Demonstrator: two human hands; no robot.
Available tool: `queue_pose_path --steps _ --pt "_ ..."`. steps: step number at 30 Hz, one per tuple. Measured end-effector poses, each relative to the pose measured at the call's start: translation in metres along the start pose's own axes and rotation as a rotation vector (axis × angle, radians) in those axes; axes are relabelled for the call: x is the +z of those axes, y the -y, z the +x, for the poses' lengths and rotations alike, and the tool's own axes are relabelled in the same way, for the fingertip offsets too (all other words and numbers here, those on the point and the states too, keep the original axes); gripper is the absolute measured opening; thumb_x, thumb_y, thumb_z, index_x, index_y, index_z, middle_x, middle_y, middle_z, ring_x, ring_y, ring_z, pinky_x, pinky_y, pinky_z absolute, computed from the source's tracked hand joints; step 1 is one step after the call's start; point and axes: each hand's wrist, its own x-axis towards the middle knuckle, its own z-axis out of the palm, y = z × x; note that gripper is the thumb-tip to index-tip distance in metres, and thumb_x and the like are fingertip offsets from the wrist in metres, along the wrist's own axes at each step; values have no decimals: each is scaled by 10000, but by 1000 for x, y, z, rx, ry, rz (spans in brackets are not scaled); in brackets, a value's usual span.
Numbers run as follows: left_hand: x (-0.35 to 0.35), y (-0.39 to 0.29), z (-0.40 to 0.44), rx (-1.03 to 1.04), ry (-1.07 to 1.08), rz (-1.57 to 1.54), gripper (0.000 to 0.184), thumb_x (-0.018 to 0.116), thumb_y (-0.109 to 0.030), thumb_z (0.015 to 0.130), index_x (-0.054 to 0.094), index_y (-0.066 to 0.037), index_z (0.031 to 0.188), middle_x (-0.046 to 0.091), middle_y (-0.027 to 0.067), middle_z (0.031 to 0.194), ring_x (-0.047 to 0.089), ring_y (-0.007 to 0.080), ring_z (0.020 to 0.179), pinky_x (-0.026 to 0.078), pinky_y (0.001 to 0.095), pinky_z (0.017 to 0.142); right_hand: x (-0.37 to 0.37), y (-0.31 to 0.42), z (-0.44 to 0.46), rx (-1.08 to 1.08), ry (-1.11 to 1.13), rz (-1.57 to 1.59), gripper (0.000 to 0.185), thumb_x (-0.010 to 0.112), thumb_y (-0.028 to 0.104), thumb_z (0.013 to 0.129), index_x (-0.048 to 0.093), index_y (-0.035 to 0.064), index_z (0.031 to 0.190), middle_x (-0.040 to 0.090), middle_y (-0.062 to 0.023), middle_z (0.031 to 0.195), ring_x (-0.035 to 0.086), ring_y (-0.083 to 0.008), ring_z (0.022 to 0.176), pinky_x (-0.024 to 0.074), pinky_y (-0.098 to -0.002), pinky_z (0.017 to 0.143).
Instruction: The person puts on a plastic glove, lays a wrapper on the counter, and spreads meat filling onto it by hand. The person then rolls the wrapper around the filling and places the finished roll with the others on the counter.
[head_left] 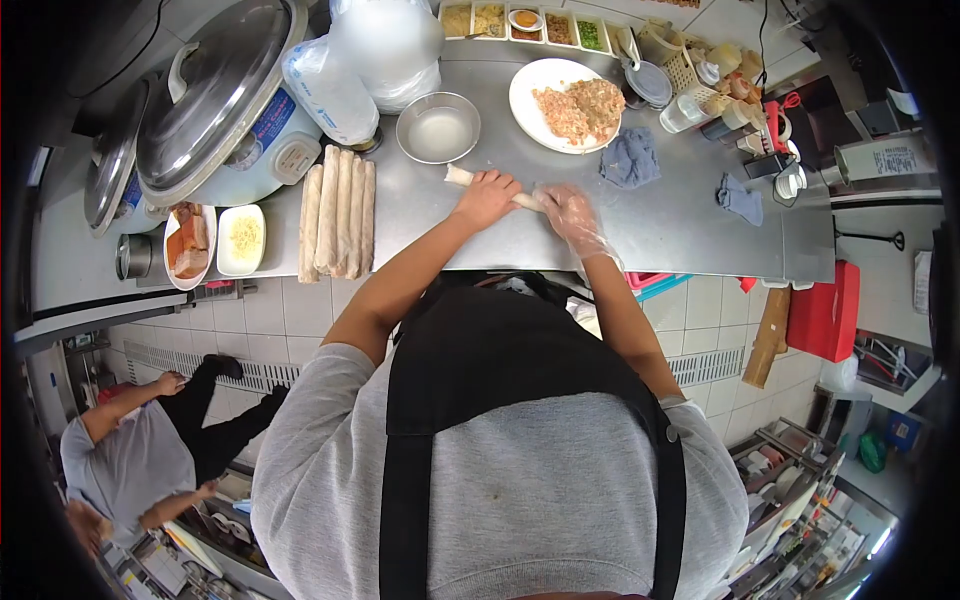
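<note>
A long pale roll in a thin wrapper point(459, 176) lies slantwise on the steel counter under both hands. My left hand point(487, 198) is bare, its fingers curled over the roll's middle. My right hand point(570, 214), in a clear plastic glove, is closed around the roll's right end and hides that end. Just beyond my left hand stands a metal bowl point(438, 128) with cloudy liquid. A white oval plate point(522, 92) bears a mound of minced filling point(580, 112). Left of my hands is a stack of several finished-looking rolls point(338, 215).
Large rice cookers point(222, 120) and plastic bags point(335, 88) fill the left back. Blue cloths point(630, 158) and bottles point(682, 112) are at the right. Ingredient trays point(489, 20) line the back. A dish of shreds point(242, 240) stands left. Another person point(135, 455) is behind at left.
</note>
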Motion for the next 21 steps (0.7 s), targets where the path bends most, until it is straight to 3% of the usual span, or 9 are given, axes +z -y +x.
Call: queue_pose_path --steps 4,7,9,13,15,16,18,20,21 --pt "8 15 -9 70 10 -133 322 667 -318 823 621 -165 1103 552 54 1123 502 253 1087 399 427 937 -20 0 -39 -95 -22 -61 294 727 243 797 709 83 1043 695 -131 940 627 -314 948 490 -398 861" --pt "9 18 -1 74 -72 -111 323 643 -323 850 625 -178 1138 526 63 1176 481 261 1120 384 434 947 -20 -11 -54 150 -34 251 317 760 201 787 702 69 1069 703 -87 909 645 -245 864 504 -345 822" --pt "9 9 10 21 -218 14 407 646 -387 844 613 -173 1189 508 70 1210 463 274 1147 374 450 957 -13 -21 -54 612 -42 512 256 734 157 821 699 34 1043 691 -47 883 629 -146 764 511 -278 734" --pt "-1 -23 28 84 -161 -40 528 676 -503 782 613 -171 1187 522 62 1203 439 272 1170 352 464 972 -11 -27 -52 740 -98 848 169 697 113 843 697 8 975 672 -25 829 595 -86 697 495 -233 649" --pt "-4 -38 38 260 51 -66 466 697 -464 757 635 -149 1094 600 87 1098 524 287 1105 416 454 905 -12 -11 -52 794 -234 1217 126 681 98 838 687 -5 912 660 -22 753 581 -76 672 478 -223 608" --pt "0 -46 46 261 49 -69 466 697 -464 757 635 -149 1094 600 87 1098 524 287 1105 416 454 905 -10 -8 -51 795 -235 1214 126 681 98 838 687 -5 912 660 -22 753 581 -76 672 478 -223 608" --pt "5 -57 61 127 299 -310 279 670 -315 757 641 -120 955 665 126 934 623 329 948 477 463 793 -11 -3 -48 685 -253 818 102 679 91 831 692 17 900 661 -23 782 586 -77 667 486 -238 613" --pt "-5 -61 63 117 234 -374 226 651 -261 744 636 -105 906 668 144 877 632 354 877 487 472 749 -22 18 -51 672 -261 623 119 693 109 826 691 16 899 679 -68 855 624 -145 698 508 -290 653" --pt "-12 -62 64 103 170 -433 174 633 -208 731 632 -89 857 671 162 820 642 380 805 497 480 704 -35 44 -49 480 -324 441 133 698 117 821 686 14 903 680 -93 885 636 -190 727 510 -316 681"
